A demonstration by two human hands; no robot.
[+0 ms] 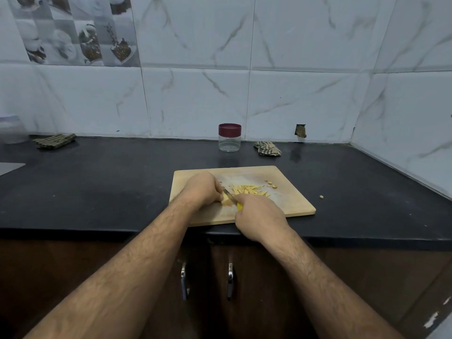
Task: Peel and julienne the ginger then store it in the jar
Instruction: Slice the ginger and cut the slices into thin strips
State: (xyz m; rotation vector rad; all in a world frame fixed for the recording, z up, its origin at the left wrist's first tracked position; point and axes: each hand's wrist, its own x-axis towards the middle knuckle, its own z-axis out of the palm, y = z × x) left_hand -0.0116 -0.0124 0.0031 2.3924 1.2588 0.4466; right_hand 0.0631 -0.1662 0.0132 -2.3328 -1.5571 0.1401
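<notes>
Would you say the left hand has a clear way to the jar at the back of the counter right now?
Probably yes: nothing stands between the left hand and the jar beyond the cutting board, but that hand is busy holding the ginger piece and must let go first.

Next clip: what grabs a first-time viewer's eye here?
Two bare hands meet on the wooden cutting board at centre: the left hand holds a ginger piece, the right hand grips a yellow-handled knife. Yellow ginger strips lie beside them; behind stands a lidded, empty jar.

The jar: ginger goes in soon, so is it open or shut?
Shut. The jar stands upright with its maroon lid on.
</notes>
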